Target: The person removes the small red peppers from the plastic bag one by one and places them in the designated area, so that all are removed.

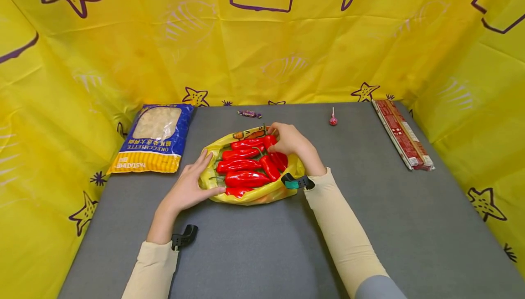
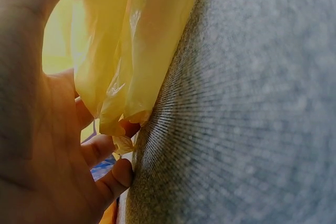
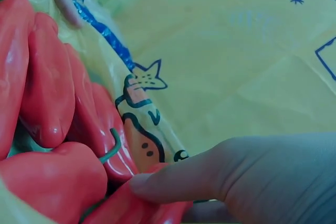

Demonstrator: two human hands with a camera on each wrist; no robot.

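A yellow plastic bag point(image 1: 246, 197) lies open on the middle of the grey table point(image 1: 369, 208), filled with several red peppers point(image 1: 244, 167). My left hand point(image 1: 190, 185) rests against the bag's left edge with the fingers straight and the thumb along its front rim. The left wrist view shows the bag's film point(image 2: 131, 40) lying against that palm point(image 2: 42, 145). At the bag's far right corner, my right hand point(image 1: 289, 139) has its fingers curled on one red pepper point(image 1: 269, 141). In the right wrist view, a fingertip point(image 3: 152, 184) presses on that pepper beside the other peppers point(image 3: 47, 93).
A blue and yellow pasta bag point(image 1: 155, 137) lies at the table's left. A wrapped candy point(image 1: 249, 114) and a red lollipop point(image 1: 333, 119) lie at the back. A long red packet point(image 1: 402, 135) lies at the right edge. Yellow printed cloth point(image 1: 262, 53) walls three sides.
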